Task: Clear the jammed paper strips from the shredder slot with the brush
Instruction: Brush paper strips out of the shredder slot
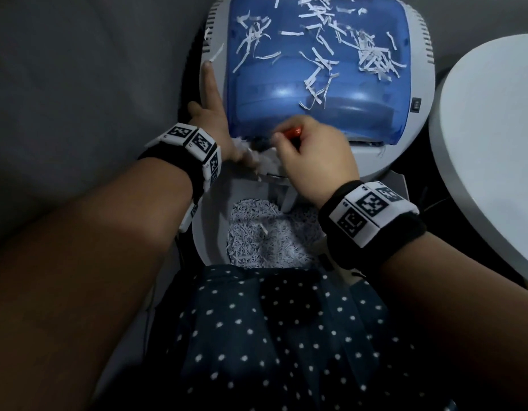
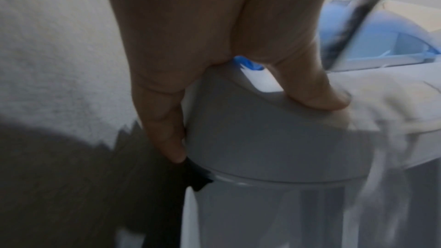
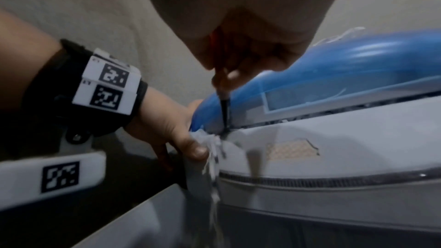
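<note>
The right hand (image 1: pixel 313 149) is pinching the brush (image 3: pixel 224 107), working its bristles into the left end of the shredder (image 1: pixel 316 69) slot, while the left hand (image 1: pixel 212 114) is lying spread, bracing the casing. A clump of strips (image 3: pixel 210 142) is coming free there, yet the slot's right stretch is looking unswept, so I judge the job midway. The right wrist view is showing shreds inside the slot; the head view alone is showing the bin (image 1: pixel 268 235) of shreds.

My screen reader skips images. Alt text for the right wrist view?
The right hand grips a brush, its tip at the shredder slot, where paper strips spill out beside the left hand on the shredder.
</note>
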A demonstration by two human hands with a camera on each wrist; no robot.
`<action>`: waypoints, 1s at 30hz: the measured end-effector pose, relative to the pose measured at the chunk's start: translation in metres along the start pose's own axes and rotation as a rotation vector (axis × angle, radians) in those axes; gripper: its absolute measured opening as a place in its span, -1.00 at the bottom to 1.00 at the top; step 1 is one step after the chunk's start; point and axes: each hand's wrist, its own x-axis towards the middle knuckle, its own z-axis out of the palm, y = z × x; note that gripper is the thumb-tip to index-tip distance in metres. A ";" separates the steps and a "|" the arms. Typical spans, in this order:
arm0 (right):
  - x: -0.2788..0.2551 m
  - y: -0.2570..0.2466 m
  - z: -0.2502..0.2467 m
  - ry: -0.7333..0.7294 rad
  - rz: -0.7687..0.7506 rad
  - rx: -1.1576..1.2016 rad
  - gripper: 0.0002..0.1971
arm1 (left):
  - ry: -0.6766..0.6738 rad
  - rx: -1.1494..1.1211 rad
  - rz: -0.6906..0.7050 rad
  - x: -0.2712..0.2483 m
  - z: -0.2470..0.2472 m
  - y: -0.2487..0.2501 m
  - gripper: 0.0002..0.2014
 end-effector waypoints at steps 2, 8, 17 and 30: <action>-0.001 0.006 -0.006 0.121 0.043 0.038 -0.80 | -0.054 -0.010 -0.011 -0.002 -0.005 0.001 0.62; -0.009 0.005 0.002 0.000 0.001 0.112 -0.84 | -0.065 -0.025 0.001 -0.004 -0.007 0.002 0.64; -0.014 0.062 -0.055 0.382 0.452 0.117 -0.70 | -0.090 -0.041 -0.016 -0.008 -0.011 0.004 0.65; -0.009 0.066 -0.028 0.089 0.463 0.020 -0.74 | -0.080 -0.050 -0.010 -0.010 -0.010 0.005 0.65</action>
